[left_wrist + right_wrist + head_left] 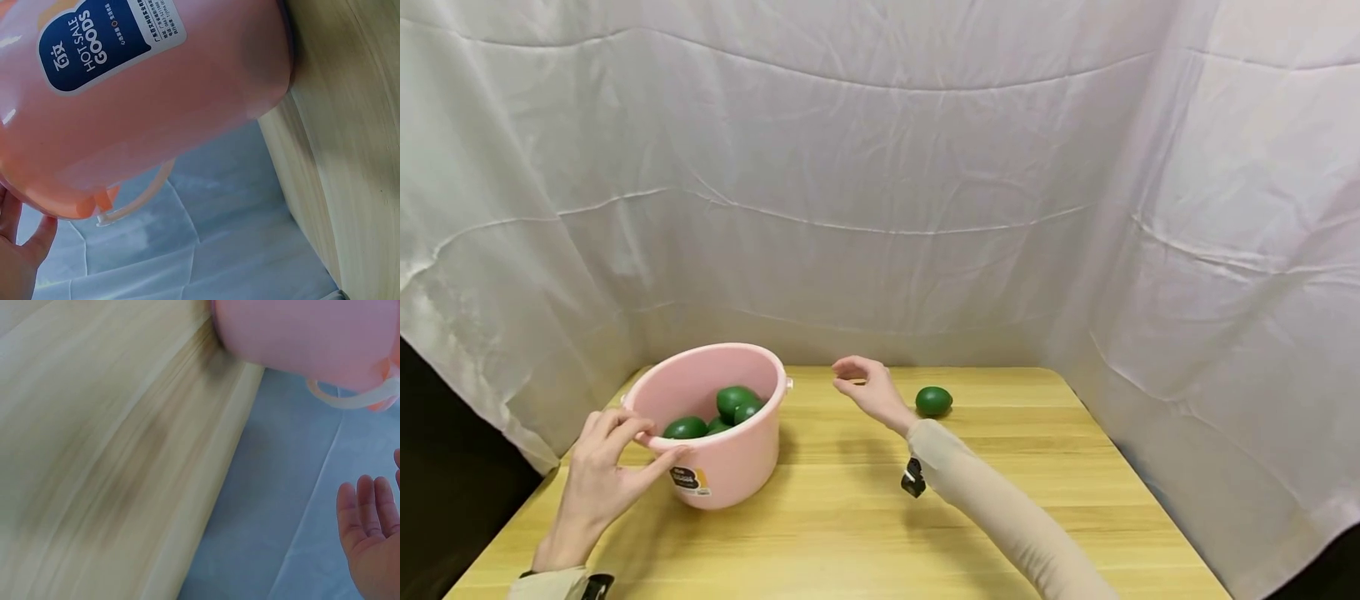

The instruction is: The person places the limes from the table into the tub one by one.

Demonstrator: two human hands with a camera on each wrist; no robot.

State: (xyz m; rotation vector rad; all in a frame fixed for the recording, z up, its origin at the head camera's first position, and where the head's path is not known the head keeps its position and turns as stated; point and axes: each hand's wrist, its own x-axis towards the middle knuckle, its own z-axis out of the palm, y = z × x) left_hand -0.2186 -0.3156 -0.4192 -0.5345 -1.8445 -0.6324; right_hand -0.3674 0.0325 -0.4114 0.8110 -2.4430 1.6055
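A pink bucket with a label on its side stands at the left of the table. Inside it lie several green avocados, partly hidden by the rim. My left hand grips the bucket's near left rim between thumb and fingers; the left wrist view shows the thumb and a finger at the rim beside the label. To the right of the bucket, my right hand is held above the table with nothing in it, its fingers loosely bent. One more avocado sits on the table, just right of that wrist.
The wooden table is enclosed by pale hanging cloth at the back and both sides. A white handle hangs at the bucket's side. Each wrist wears a dark strap.
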